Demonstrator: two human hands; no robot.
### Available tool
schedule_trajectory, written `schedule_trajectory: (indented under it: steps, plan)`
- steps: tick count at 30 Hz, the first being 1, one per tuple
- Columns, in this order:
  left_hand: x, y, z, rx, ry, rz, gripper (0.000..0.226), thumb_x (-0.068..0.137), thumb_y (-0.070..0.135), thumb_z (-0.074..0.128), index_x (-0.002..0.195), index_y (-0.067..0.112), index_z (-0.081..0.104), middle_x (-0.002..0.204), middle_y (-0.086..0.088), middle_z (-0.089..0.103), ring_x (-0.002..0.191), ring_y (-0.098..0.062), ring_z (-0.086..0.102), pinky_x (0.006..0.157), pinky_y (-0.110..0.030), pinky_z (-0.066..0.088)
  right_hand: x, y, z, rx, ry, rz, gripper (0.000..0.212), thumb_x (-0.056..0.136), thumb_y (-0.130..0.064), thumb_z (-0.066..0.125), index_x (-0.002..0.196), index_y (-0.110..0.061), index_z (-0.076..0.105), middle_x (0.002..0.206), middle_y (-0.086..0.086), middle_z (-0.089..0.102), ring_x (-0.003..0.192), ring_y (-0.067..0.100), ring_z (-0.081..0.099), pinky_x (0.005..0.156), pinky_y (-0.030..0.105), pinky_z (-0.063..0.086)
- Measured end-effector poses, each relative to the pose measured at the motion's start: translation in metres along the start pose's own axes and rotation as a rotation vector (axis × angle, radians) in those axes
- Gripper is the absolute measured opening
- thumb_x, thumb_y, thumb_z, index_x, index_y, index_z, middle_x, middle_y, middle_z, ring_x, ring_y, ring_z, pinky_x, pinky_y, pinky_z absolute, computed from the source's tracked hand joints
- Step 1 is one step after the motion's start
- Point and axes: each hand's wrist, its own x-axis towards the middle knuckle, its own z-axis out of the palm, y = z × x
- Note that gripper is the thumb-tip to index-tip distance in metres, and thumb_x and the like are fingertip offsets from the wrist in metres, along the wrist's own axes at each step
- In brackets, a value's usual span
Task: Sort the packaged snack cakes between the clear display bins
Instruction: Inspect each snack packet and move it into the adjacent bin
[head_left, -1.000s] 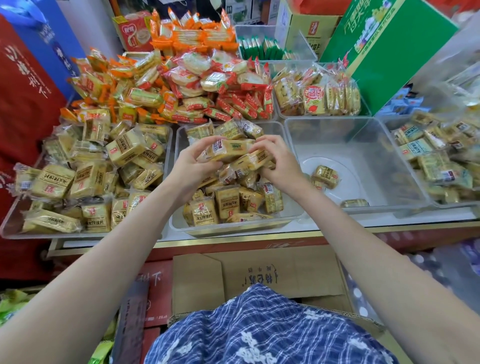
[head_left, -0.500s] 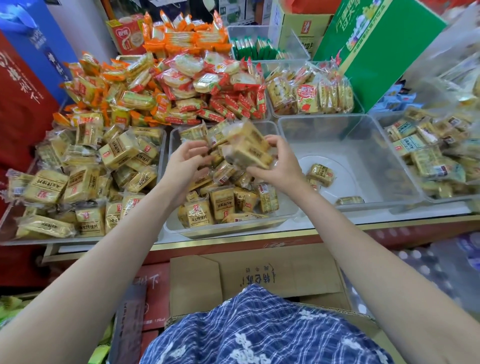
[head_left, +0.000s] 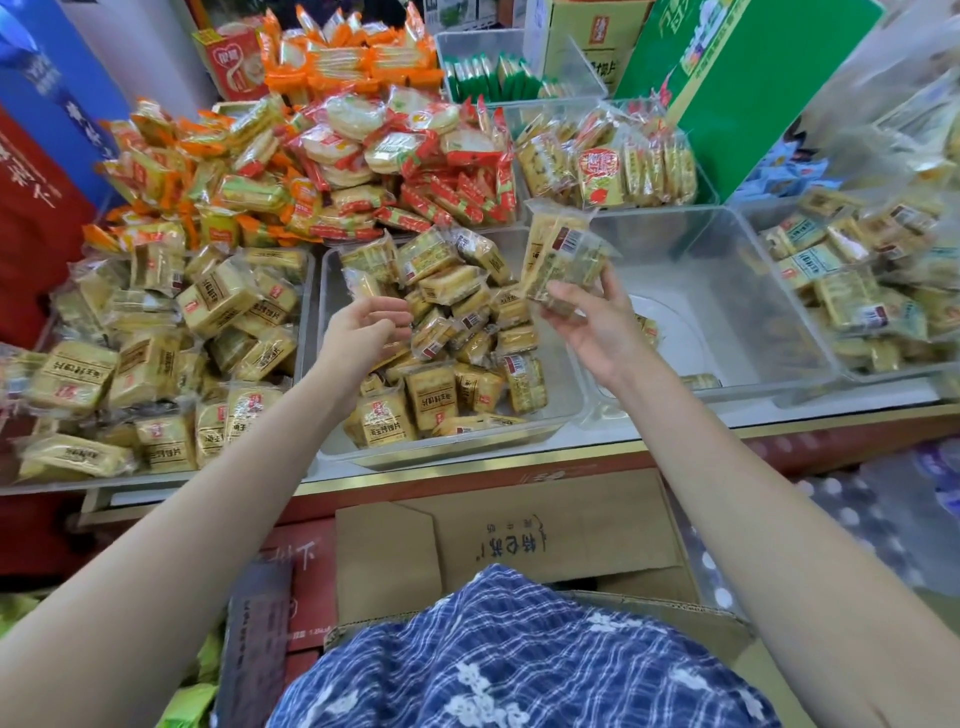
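Holding a loose clutch of snack cakes (head_left: 563, 254) raised between the middle bin (head_left: 569, 400) and the near-empty bin (head_left: 727, 291), the right hand (head_left: 592, 325) could let one slippery, yellowish clear-wrapped pack slide out, while the left hand (head_left: 363, 327) hovers loosely curled, holding nothing.

Glossy plastic wrappers (head_left: 563, 254), clear plastic bins (head_left: 727, 291)

The right hand (head_left: 597, 332) lifts snack cakes (head_left: 563, 254) above the middle bin (head_left: 563, 410).
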Motion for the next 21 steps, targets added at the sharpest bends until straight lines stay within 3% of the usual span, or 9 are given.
schedule_trajectory:
  steps: [2,4,6,8,10,13,17,21]
  plan:
    - [0.001,-0.001,0.005,0.022,0.013,-0.015,0.03,0.092,-0.006,0.04,0.102,0.014,0.06,0.107,-0.005,0.065,0.1,-0.017,0.061,0.091,-0.031,0.05,0.002,0.003,-0.008,-0.037,0.051,-0.075,0.058,0.079,0.017,0.059,0.121,-0.02,0.046,0.124,0.011,0.053,0.101,0.028,0.063,0.08,0.038,0.058]
    - [0.003,-0.002,0.01,0.046,0.019,-0.026,0.03,0.093,-0.006,0.04,0.107,0.011,0.06,0.104,-0.004,0.065,0.098,-0.015,0.061,0.087,-0.027,0.051,0.004,0.004,-0.017,-0.29,0.096,-0.237,0.063,0.077,0.017,0.062,0.118,-0.028,0.046,0.126,0.001,0.05,0.109,0.027,0.06,0.087,0.04,0.056]
    - [0.004,-0.002,0.018,0.079,0.012,-0.026,0.03,0.093,-0.006,0.04,0.104,0.012,0.06,0.101,-0.002,0.065,0.094,-0.011,0.061,0.081,-0.022,0.05,0.007,0.002,-0.029,-0.681,0.134,-0.438,0.062,0.078,0.01,0.067,0.122,-0.028,0.047,0.127,-0.004,0.047,0.117,0.022,0.054,0.093,0.031,0.052]
    - [0.005,-0.002,0.027,0.115,0.005,-0.018,0.031,0.093,-0.006,0.039,0.095,0.017,0.06,0.098,0.0,0.064,0.091,-0.009,0.061,0.079,-0.021,0.05,0.011,-0.001,-0.042,-0.97,0.152,-0.599,0.06,0.077,0.005,0.069,0.128,-0.02,0.049,0.129,0.003,0.046,0.116,0.016,0.05,0.091,0.015,0.047]
    - [0.006,-0.002,0.036,0.155,0.0,-0.013,0.033,0.093,-0.005,0.04,0.09,0.021,0.059,0.098,0.002,0.064,0.092,-0.009,0.06,0.081,-0.022,0.05,0.017,-0.001,-0.054,-1.195,0.147,-0.669,0.061,0.076,0.006,0.066,0.131,-0.017,0.051,0.13,0.009,0.044,0.115,0.018,0.047,0.089,0.014,0.041]
    - [0.007,-0.004,0.048,0.254,-0.009,0.018,0.028,0.094,-0.002,0.041,0.096,0.019,0.059,0.104,0.0,0.062,0.099,-0.014,0.058,0.088,-0.029,0.05,0.025,0.002,-0.077,-1.462,0.252,-0.533,0.06,0.078,0.005,0.064,0.131,-0.02,0.051,0.131,0.01,0.039,0.118,0.025,0.039,0.089,0.027,0.04]
    - [0.006,-0.012,0.058,0.401,-0.009,0.048,0.027,0.095,0.002,0.042,0.108,0.021,0.057,0.114,0.001,0.057,0.085,-0.013,0.056,0.067,-0.025,0.046,0.033,0.004,-0.098,-1.637,0.313,-0.272,0.054,0.08,0.007,0.062,0.129,-0.013,0.048,0.13,0.013,0.034,0.115,0.031,0.037,0.083,0.034,0.044]
    - [0.009,-0.016,0.064,0.501,-0.007,0.075,0.028,0.094,0.001,0.043,0.109,0.021,0.055,0.125,-0.004,0.052,0.11,-0.015,0.051,0.083,-0.03,0.047,0.04,0.005,-0.104,-1.653,0.232,-0.134,0.054,0.083,0.008,0.057,0.131,-0.011,0.044,0.132,0.014,0.03,0.118,0.032,0.034,0.092,0.035,0.042]
